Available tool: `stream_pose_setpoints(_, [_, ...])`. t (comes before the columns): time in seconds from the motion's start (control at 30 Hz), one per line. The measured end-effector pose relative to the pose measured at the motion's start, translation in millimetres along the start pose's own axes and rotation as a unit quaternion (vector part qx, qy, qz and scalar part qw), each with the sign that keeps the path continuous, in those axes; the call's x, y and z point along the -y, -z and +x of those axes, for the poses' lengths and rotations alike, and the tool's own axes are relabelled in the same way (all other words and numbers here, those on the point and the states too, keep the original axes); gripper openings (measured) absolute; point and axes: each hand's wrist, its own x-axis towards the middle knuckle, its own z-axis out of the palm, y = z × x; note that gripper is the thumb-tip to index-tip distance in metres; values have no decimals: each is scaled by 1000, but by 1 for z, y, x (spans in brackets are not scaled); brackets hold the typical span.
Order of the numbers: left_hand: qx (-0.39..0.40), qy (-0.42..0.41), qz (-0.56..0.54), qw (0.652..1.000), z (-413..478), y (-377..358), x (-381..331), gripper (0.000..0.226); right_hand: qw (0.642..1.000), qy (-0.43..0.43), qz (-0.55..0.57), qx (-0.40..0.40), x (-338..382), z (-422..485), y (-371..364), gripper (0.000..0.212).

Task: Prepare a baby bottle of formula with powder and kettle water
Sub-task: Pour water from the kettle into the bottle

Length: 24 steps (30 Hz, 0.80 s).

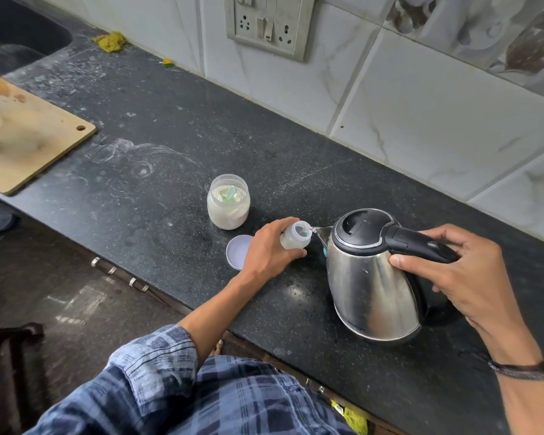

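Note:
My left hand (pixel 269 248) grips a small clear baby bottle (pixel 296 235) standing on the black counter (pixel 170 136), its top off. My right hand (pixel 462 268) holds the black handle of a steel kettle (pixel 371 277), tilted left with its spout at the bottle's mouth; a thin stream of water runs in. Behind the bottle stands an open clear jar of white powder (pixel 228 202) with a green scoop inside. The jar's pale lid (pixel 237 251) lies flat by my left wrist.
A wooden cutting board (pixel 35 136) with a yellow scrap lies at the far left, beside a dark sink (pixel 16 36). A wall socket panel (pixel 269 25) sits on the tiled wall behind. Water drops spot the counter near the kettle.

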Motion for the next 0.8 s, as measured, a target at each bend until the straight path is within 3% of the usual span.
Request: stream_pose_setpoints(0.8, [2, 4, 2, 1000, 3, -4, 3, 60, 1000, -15, 0, 6, 8, 1, 2, 37])
